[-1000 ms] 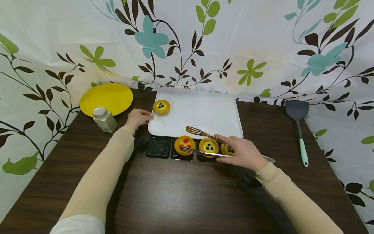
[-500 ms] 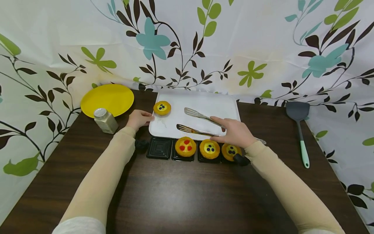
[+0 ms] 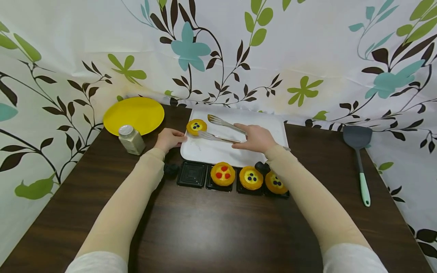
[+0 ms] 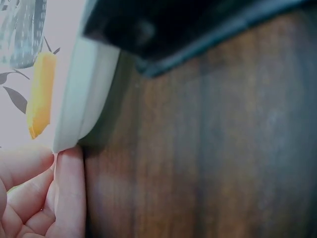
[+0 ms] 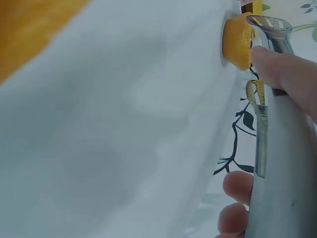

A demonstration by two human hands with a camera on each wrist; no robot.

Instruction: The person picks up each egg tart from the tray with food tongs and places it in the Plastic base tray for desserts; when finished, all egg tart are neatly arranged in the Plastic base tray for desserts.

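head view, right grip (image 3: 256,138) holding slotted metal tongs (image 3: 223,139), left grip (image 3: 168,139) pinching smooth white tray (image 3: 211,151), round tart (image 3: 196,127) on top

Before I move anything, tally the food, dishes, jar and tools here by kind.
Blue-topped tarts: 3
Red-topped tart: 1
Black square trays: 4
White tray: 1
Yellow plate: 1
Jar: 1
Spatula: 1
Tongs, in the right hand: 1
Total: 13
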